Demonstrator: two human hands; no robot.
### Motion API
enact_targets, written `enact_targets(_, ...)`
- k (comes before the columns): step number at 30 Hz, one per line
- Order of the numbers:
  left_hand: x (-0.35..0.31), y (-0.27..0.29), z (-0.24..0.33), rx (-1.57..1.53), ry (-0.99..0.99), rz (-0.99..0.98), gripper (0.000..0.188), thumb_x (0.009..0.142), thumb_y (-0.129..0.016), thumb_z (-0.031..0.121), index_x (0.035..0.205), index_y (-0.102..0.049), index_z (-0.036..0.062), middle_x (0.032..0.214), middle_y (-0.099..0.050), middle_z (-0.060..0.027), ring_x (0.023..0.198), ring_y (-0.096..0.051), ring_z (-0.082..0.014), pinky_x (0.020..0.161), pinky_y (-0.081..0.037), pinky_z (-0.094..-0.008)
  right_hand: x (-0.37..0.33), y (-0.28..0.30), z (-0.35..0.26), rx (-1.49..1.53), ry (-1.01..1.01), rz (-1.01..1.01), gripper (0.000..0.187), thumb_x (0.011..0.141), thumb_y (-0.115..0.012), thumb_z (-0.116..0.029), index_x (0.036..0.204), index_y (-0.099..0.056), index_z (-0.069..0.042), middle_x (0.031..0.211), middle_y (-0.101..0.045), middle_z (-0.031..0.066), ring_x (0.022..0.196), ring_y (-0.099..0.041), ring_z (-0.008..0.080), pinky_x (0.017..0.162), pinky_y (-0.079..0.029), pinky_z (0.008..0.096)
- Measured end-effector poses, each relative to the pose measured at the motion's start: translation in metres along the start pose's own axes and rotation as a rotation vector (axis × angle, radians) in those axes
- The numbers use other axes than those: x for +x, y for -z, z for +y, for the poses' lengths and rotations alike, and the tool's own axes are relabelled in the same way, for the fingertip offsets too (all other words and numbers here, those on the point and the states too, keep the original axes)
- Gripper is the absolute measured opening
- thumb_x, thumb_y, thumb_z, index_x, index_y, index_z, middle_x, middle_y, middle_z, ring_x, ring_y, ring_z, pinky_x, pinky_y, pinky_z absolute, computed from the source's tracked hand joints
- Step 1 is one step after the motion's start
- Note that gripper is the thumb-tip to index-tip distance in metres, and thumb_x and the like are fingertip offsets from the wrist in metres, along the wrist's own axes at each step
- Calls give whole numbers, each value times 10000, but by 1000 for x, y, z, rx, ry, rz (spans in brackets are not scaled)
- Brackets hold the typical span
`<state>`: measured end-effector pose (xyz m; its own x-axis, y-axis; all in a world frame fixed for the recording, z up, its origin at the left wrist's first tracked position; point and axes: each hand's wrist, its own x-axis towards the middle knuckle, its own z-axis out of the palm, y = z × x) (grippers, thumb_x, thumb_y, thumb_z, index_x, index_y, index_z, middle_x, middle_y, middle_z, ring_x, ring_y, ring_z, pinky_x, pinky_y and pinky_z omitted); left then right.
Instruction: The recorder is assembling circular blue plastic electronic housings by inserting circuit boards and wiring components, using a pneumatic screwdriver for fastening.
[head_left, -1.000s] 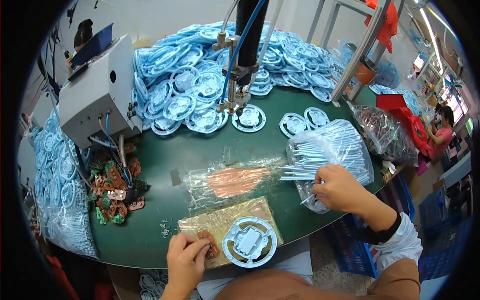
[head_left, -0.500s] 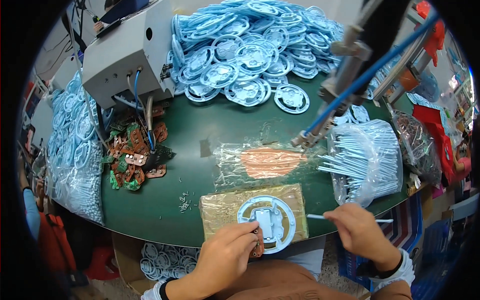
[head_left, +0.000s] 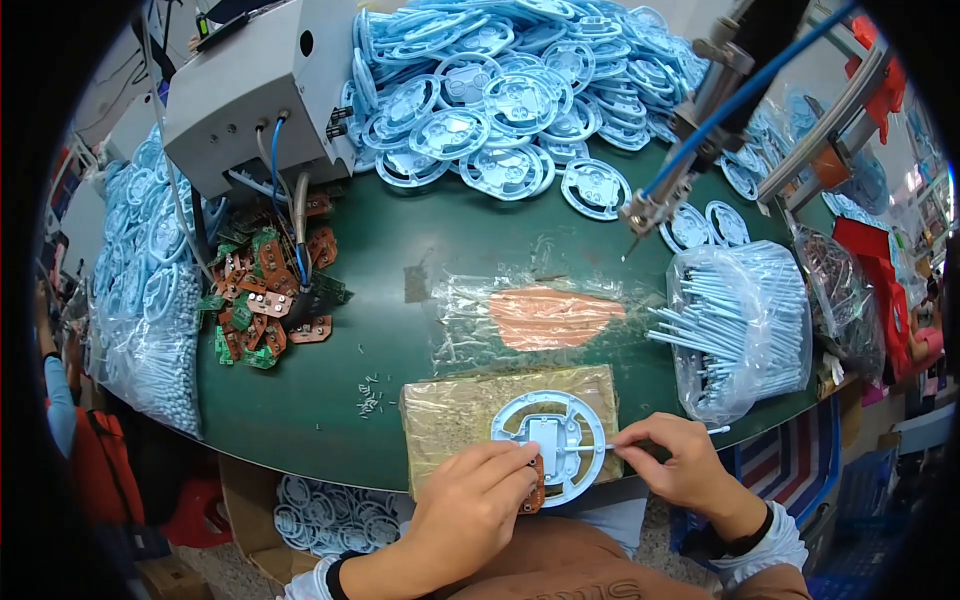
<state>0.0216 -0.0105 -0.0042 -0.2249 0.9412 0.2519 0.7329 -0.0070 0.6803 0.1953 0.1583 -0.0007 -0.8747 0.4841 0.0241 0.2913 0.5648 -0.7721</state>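
Observation:
A round pale-blue plastic frame [head_left: 556,430] lies on a tan taped pad [head_left: 462,418] at the near edge of the green table [head_left: 390,330]. My left hand [head_left: 472,505] pinches a small brown circuit board [head_left: 537,484] against the frame's lower left rim. My right hand [head_left: 678,462] holds a thin pale-blue stick [head_left: 590,448] whose tip points into the middle of the frame. An open clear bag of the same sticks [head_left: 740,325] stands just beyond my right hand.
A clear bag of copper-coloured parts [head_left: 548,318] lies behind the pad. Brown and green circuit boards [head_left: 268,300] are heaped at left below a grey machine [head_left: 255,95]. Blue frames [head_left: 510,90] are piled at the back. A nozzle on a hose [head_left: 648,210] hangs at right.
My right hand left the bag of sticks and came to the frame with one stick. My left hand moved from the pad's left corner to the frame's rim with the brown board.

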Motion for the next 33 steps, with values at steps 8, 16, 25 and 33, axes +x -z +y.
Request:
enact_targets(8, 3, 7, 0, -27, 10, -21, 196, 668, -645, 6, 863, -630, 16, 1046, -612, -84, 931, -584, -269, 761, -482, -368, 5, 1, -1, -64, 35, 42, 143, 709, -667, -12, 842, -656, -61, 735, -617, 69, 641, -581, 230, 537, -471, 320)
enact_targets(16, 26, 1, -8, -23, -64, 33, 188, 661, -667, -11, 842, -634, 28, 958, -608, -100, 844, -588, -283, 713, -485, -381, 5, -1, 2, -127, 100, 61, 179, 691, -684, -25, 860, -670, -83, 687, -609, 54, 630, -575, 211, 528, -469, 307)
enact_targets(25, 32, -2, -7, 56, -123, -34, 212, 620, -659, -13, 828, -626, 9, 922, -607, -96, 840, -590, -256, 694, -496, -334, 5, 0, 1, -152, 126, 55, 182, 683, -691, -28, 856, -675, -82, 688, -602, 54, 627, -577, 204, 521, -469, 301)
enact_targets(33, 33, 9, -11, -13, -83, -202, 300, 657, -727, 134, 934, -644, 51, 982, -593, -58, 845, -581, -226, 693, -496, -326, 3, -4, 6, -151, 153, 94, 182, 675, -692, -18, 846, -677, -78, 680, -596, 52, 628, -577, 211, 519, -465, 306)
